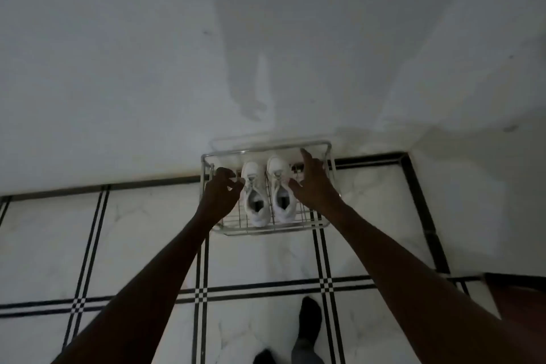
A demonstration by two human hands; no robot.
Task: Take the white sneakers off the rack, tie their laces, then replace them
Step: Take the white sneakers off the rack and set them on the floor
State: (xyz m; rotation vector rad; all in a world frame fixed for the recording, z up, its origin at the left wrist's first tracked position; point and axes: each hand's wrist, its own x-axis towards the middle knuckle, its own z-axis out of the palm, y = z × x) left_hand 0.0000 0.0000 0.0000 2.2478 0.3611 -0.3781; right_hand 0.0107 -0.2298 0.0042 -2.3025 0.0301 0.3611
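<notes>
Two white sneakers stand side by side on top of a small metal wire rack (320,146), toes towards the wall. The left sneaker (254,195) and the right sneaker (282,189) both show loose laces and open collars. My left hand (220,190) hovers at the left sneaker's outer side, fingers curled and apart, near its laces. My right hand (313,180) is spread beside the right sneaker, the thumb close to its laces, the fingers reaching towards the rack's back rail. Neither hand clearly holds anything.
The rack stands against a white wall (147,68) on a white tiled floor (133,239) with black grid lines. My feet in dark socks (308,319) are below. A dark brown object (520,289) sits at the right edge.
</notes>
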